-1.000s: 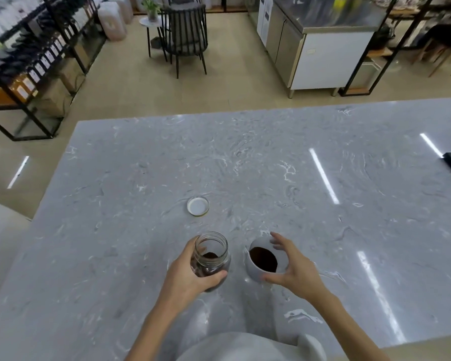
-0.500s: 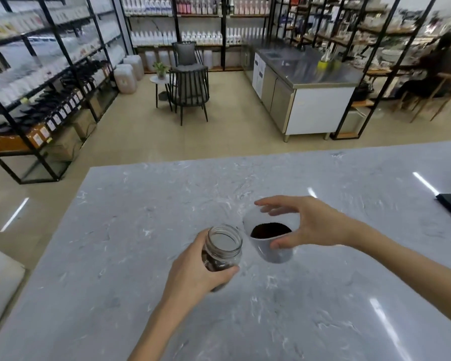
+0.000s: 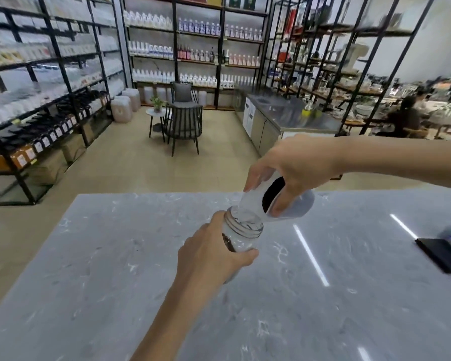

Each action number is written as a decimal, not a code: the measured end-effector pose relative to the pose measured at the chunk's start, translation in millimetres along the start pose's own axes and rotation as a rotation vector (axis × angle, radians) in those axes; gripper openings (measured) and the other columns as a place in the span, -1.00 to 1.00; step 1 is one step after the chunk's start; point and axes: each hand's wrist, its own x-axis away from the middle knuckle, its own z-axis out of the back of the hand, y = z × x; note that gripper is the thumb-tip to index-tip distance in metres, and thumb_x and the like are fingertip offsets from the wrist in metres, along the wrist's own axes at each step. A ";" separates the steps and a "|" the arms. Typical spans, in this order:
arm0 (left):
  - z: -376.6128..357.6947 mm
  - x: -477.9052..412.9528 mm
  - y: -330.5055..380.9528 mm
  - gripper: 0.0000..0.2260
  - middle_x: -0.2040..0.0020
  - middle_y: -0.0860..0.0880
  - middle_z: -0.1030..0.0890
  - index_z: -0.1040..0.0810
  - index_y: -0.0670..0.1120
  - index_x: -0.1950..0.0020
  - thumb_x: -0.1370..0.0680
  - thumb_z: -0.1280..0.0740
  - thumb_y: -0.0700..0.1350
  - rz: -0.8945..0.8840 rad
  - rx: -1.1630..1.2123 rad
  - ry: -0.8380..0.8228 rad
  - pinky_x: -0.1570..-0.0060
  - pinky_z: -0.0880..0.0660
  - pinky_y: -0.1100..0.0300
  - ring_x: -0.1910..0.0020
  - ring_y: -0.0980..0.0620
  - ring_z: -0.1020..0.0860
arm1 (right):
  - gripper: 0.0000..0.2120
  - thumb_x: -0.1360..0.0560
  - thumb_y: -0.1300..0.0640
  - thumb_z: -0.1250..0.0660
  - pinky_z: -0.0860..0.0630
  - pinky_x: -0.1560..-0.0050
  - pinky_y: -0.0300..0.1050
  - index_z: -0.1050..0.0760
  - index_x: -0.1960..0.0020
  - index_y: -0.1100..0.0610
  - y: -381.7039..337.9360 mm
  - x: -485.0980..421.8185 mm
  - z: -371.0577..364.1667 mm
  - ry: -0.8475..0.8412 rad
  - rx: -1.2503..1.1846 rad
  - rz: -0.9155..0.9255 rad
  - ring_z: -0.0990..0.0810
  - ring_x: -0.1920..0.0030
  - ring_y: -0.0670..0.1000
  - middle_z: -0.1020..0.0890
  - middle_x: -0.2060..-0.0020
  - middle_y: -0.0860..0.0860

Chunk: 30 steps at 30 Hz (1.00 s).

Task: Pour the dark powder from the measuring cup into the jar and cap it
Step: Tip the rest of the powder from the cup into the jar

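Both hands are closed on things: the left hand [image 3: 208,256] grips the open jar [image 3: 241,234], the right hand [image 3: 294,165] tips the measuring cup [image 3: 289,204] just above its mouth.

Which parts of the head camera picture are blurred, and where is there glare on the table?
In the head view, the shelves at the left and the far right background are smeared by motion; the measuring cup and jar are slightly soft; bright streaks of glare lie across the marble table; the wide lens leans the shelf posts.
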 end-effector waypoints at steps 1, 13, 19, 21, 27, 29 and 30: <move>1.7 -1.1 2.1 -0.29 -0.24 0.10 -0.63 -0.33 0.22 -0.47 -0.39 -0.49 0.33 -0.005 -0.001 0.006 -0.17 -0.54 0.00 -0.20 -0.08 -0.59 | -0.40 -0.26 -0.36 -0.52 -0.40 0.23 -0.29 -0.45 -0.25 -0.36 -2.9 -1.6 6.1 0.003 0.044 0.017 -0.42 0.20 -0.44 -0.45 0.22 -0.48; 12.7 -12.7 15.1 -0.30 -0.16 0.09 -0.63 -0.36 0.16 -0.44 -0.39 -0.50 0.33 0.003 0.020 0.018 0.03 -0.41 0.09 -0.09 -0.07 -0.53 | -0.39 -0.24 -0.42 -0.48 -0.18 0.36 -0.30 -0.46 -0.25 -0.37 -20.9 -15.8 40.2 -0.056 0.354 0.040 -0.36 0.29 -0.36 -0.48 0.22 -0.49; 16.7 -17.3 22.0 -0.38 -0.09 0.07 -0.64 -0.42 0.09 -0.31 -0.37 -0.51 0.32 -0.005 0.028 0.036 0.03 -0.47 0.06 -0.05 -0.09 -0.56 | -0.52 -0.21 -0.33 -0.49 -0.56 0.20 -0.10 -0.56 -0.07 -0.21 -19.5 -16.0 43.5 0.005 0.399 -0.061 -0.67 0.15 0.06 -0.69 0.14 -0.10; 16.7 -18.6 24.3 -0.40 -0.05 0.08 -0.63 -0.43 0.08 -0.27 -0.37 -0.51 0.32 -0.017 0.043 0.044 0.04 -0.48 0.05 -0.04 -0.09 -0.56 | -0.54 -0.22 -0.32 -0.48 -0.56 0.17 -0.08 -0.55 -0.06 -0.19 -19.6 -17.0 45.2 0.014 0.425 -0.057 -0.66 0.14 0.08 -0.67 0.15 -0.07; 15.1 -21.1 31.0 -0.42 0.01 0.11 -0.59 -0.44 0.10 -0.24 -0.37 -0.52 0.33 -0.042 0.078 0.049 0.10 -0.41 0.08 0.03 -0.05 -0.50 | -0.62 -0.23 -0.32 -0.43 -0.53 0.21 -0.11 -0.52 0.05 -0.17 -26.1 -15.7 52.3 0.037 0.576 -0.030 -0.57 0.28 0.04 -0.59 0.28 -0.10; 14.3 -22.4 32.9 -0.42 0.00 0.11 -0.61 -0.44 0.10 -0.23 -0.36 -0.52 0.33 -0.049 0.088 0.049 0.10 -0.42 0.07 0.00 -0.06 -0.54 | -0.65 -0.22 -0.31 -0.43 -0.52 0.22 -0.11 -0.51 0.09 -0.18 -28.2 -14.5 53.8 0.044 0.612 -0.038 -0.48 0.35 0.03 -0.57 0.30 -0.10; 14.1 -23.1 33.8 -0.43 0.02 0.11 -0.60 -0.44 0.10 -0.23 -0.36 -0.52 0.33 -0.052 0.094 0.048 0.10 -0.42 0.06 -0.01 -0.07 -0.54 | -0.66 -0.21 -0.31 -0.43 -0.51 0.23 -0.10 -0.50 0.11 -0.18 -29.2 -13.7 54.4 0.050 0.626 -0.039 -0.45 0.37 0.03 -0.57 0.31 -0.09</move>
